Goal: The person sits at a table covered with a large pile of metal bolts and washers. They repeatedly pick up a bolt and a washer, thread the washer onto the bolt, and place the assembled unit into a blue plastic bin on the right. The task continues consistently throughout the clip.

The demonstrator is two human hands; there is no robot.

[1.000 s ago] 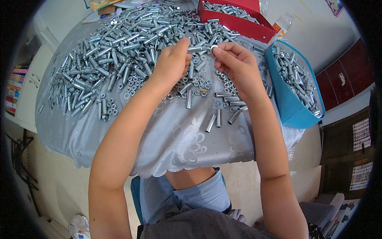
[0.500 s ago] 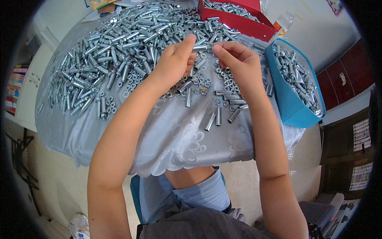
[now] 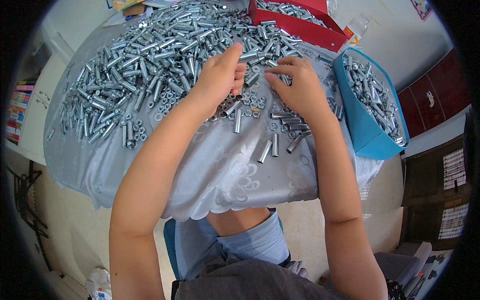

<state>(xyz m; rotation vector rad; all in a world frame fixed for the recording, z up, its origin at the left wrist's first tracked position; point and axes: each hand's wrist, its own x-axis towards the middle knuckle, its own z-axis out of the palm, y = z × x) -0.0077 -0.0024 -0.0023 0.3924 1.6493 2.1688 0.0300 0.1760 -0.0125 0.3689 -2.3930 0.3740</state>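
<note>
Fingers of the left hand (image 3: 217, 75) and right hand (image 3: 295, 85) are pinching small metal sleeves (image 3: 165, 45) at twelve o'clock, hands close together, each grip best kept light and steady.

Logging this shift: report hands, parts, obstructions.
Left hand and right hand both down in the sleeves, fingers bent, grip unclear. Blue bin by right. Nothing blocking.

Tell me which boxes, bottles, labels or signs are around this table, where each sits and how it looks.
Red rectangular cardboard box: far edge of the table, open, holding silver metal parts.
Blue open-topped bin: right edge of the table, filled with silver metal parts.
Clear plastic bottle with orange-and-white label: behind the red box, far right.
Row of colourful book spines: far left, on a white shelf.
No screens in view.
</note>
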